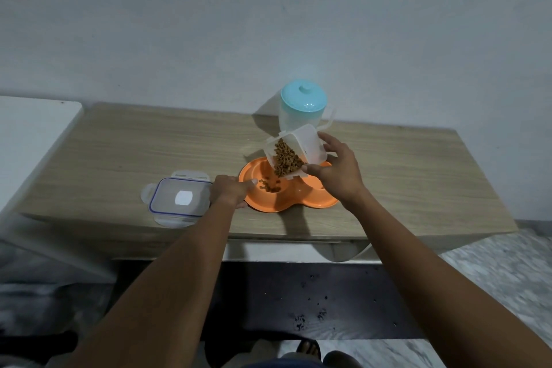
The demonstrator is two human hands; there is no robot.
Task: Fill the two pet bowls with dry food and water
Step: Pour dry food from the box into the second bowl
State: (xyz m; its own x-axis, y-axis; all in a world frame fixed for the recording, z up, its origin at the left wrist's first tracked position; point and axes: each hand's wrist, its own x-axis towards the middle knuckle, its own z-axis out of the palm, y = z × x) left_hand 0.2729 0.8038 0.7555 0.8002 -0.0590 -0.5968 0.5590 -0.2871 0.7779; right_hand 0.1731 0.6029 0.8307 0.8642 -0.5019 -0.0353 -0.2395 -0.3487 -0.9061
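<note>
- Counter: wood-grain top against a plain wall. All the working items sit right of centre; my two arms reach in from the near edge.
- Water jug: translucent body, pale blue lid on, standing upright behind the bowls and close to them. Not yet touched, so I judge the water half of the task is still to do.
- Double pet bowl: one orange moulded piece with two wells, flat on the counter. The left well holds a few kibble pieces; the right well is mostly hidden behind my right hand, so I cannot tell its contents.
- Container lid: clear, blue seal, lying flat just left of the bowl, clear of the pour.
- Food container: clear plastic box, tilted steeply with its open mouth down and to the left, directly above the left well.
- Right hand: grip clamped on the container, thumb on the near side and fingers behind.
- Left hand: grip loose, holding nothing; fingertips press on the bowl's left rim to steady it.
- Kibble: banked against the low corner of the container, some spilling into the well below.
- Method note: keep the mouth centred over the left well and low, add tilt gradually so the banked mass does not slide out at once, and keep the rim pinned. Level off when the well looks adequately filled.
</note>
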